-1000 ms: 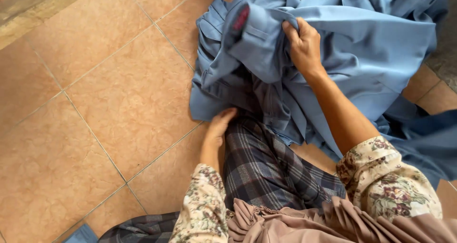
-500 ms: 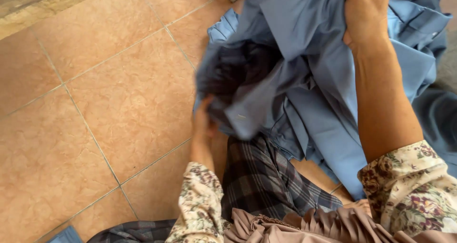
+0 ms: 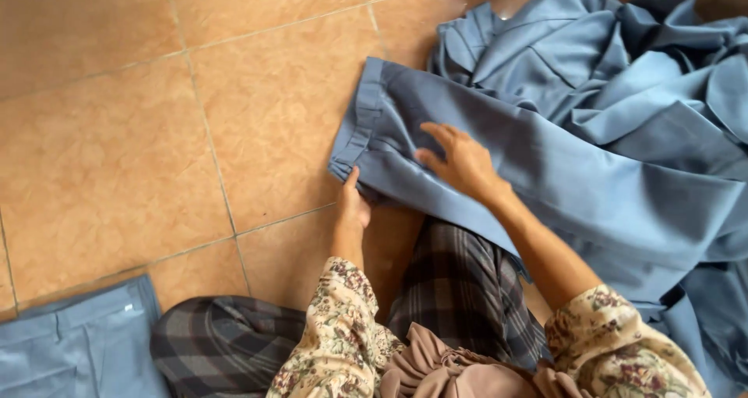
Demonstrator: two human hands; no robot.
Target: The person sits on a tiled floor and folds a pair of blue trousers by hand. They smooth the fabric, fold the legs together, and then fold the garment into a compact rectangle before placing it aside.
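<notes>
Trousers (image 3: pixel 545 164) of blue-grey cloth lie spread on the tiled floor (image 3: pixel 156 133), waistband toward the left. The right hand (image 3: pixel 460 160) presses flat on them, fingers spread — the left hand (image 3: pixel 352 205) touches the waistband's lower corner, though whether it pinches the cloth cannot be told.

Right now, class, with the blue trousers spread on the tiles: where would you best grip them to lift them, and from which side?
Grip the waistband, probably from the open tile side on the left. Its thick, stitched edge lies flat and free on the floor, while the rest runs into a rumpled blue heap. The left hand already touches its lower corner; the right hand presses the cloth flat.
</notes>
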